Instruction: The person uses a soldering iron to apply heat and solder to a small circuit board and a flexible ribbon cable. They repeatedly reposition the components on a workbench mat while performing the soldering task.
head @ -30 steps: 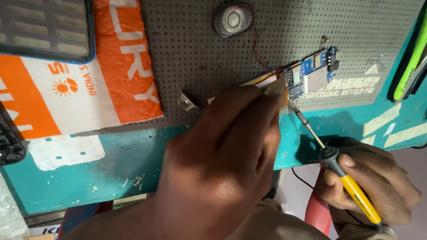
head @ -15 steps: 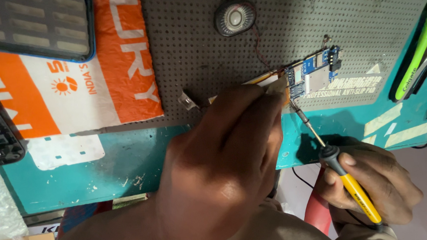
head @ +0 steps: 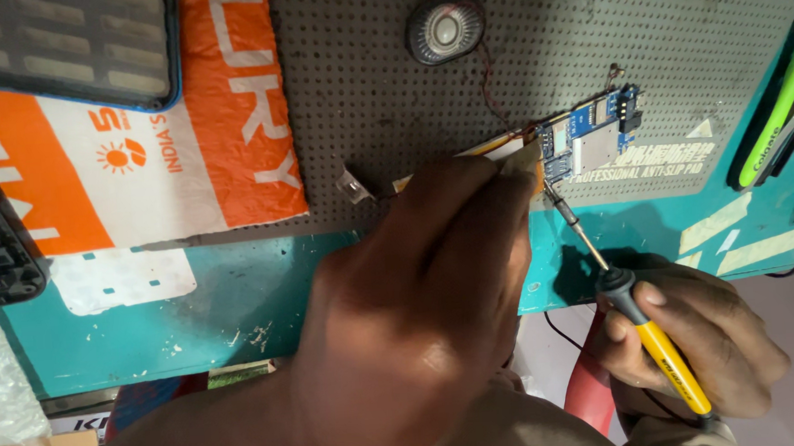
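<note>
The left hand (head: 421, 313) lies knuckles-up across the middle of the view, fingers bent and closed down on a thin flat strip (head: 493, 145), tan with an orange edge, which shows only just beyond the fingertips. What else lies under the palm cannot be seen.

The right hand (head: 698, 342), lower and to the right of the left hand, is closed in a pen grip around a soldering iron (head: 647, 336) with a yellow handle and black collar. The metal shaft runs up and left from that hand. Its tip sits at the lower left corner of a small blue circuit board (head: 590, 142), just past the left fingertips; actual contact cannot be confirmed.

The circuit board rests on a grey perforated mat (head: 363, 115) that covers the teal desk (head: 237, 306). A thin red wire runs from the board area up to a small round speaker (head: 445, 29), well above the left hand. A small bent metal clip (head: 355, 187) lies on the mat just left of the left fingertips.

Far left of both hands lies an orange and white plastic bag (head: 135, 147), a dark-screened device (head: 55, 42) overlapping its top. A green-handled tool (head: 788, 80) lies at the far right, above the right hand.
</note>
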